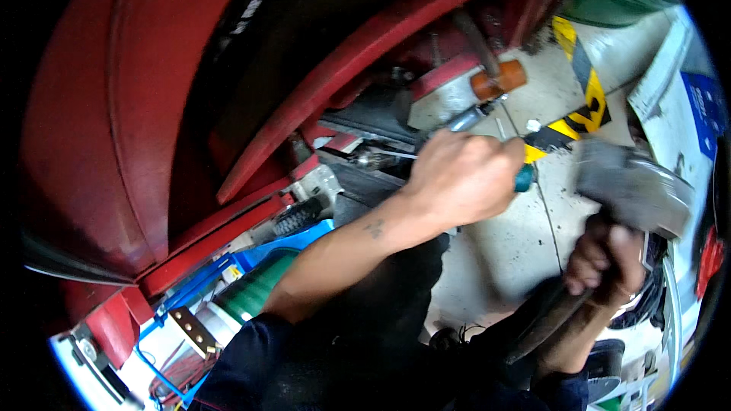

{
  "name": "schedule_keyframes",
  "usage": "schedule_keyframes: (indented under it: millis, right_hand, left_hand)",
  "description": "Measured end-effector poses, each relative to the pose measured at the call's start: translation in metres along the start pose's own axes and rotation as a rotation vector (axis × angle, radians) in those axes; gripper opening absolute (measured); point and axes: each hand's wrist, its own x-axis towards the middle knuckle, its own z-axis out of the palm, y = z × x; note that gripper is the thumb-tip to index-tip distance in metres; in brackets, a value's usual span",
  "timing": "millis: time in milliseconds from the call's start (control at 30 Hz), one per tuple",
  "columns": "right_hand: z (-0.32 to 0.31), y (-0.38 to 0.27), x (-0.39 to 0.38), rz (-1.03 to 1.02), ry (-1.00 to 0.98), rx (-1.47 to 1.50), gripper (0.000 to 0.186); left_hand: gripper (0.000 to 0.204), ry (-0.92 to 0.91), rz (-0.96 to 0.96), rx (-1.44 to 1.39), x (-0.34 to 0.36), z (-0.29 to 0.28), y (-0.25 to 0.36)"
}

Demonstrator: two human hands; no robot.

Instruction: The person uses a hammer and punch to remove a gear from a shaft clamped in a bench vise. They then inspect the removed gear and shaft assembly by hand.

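Hammer Raised, Screwdriver Gripped Beside the Red Bodywork

The person's left hand (461,179) reaches out across the work, fingers curled tightly around a screwdriver (524,177). The end of its green handle shows at the right side of the fist. Its slim, bright shaft comes out on the left and points toward a ribbed metal part (371,158) under the red bodywork; I can't tell from here whether the tip touches it.

The right hand (605,262) has its fingers closed around the handle of a club hammer (636,190). The heavy grey head, blurred, is up to the right of the green handle and well apart from it, while the handle slants down toward the person's body.

Over on the left stands a large red panel (84,122), and a curved red rail (343,61) arches above the part being worked on. Beyond the left hand, an orange cylinder (499,80) sits near a silvery tool (470,116). Yellow-and-black tape (586,80) crosses the pale tiled floor (499,251). Down by the left forearm there's a green cylinder (259,285) beside a blue frame (148,346).
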Motion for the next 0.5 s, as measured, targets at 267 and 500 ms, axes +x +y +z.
schedule_keyframes:
  millis: [267, 500]
  right_hand:
    - [0.005, 0.015, 0.004, 0.205, -0.177, 0.036, 0.029]
    - [0.001, -0.001, -0.001, 0.257, -0.122, -0.017, 0.026]
  left_hand:
    - [0.013, 0.000, -0.096, 0.037, -0.009, -0.002, 0.000]
    - [0.015, 0.020, -0.147, 0.022, -0.009, -0.001, -0.008]
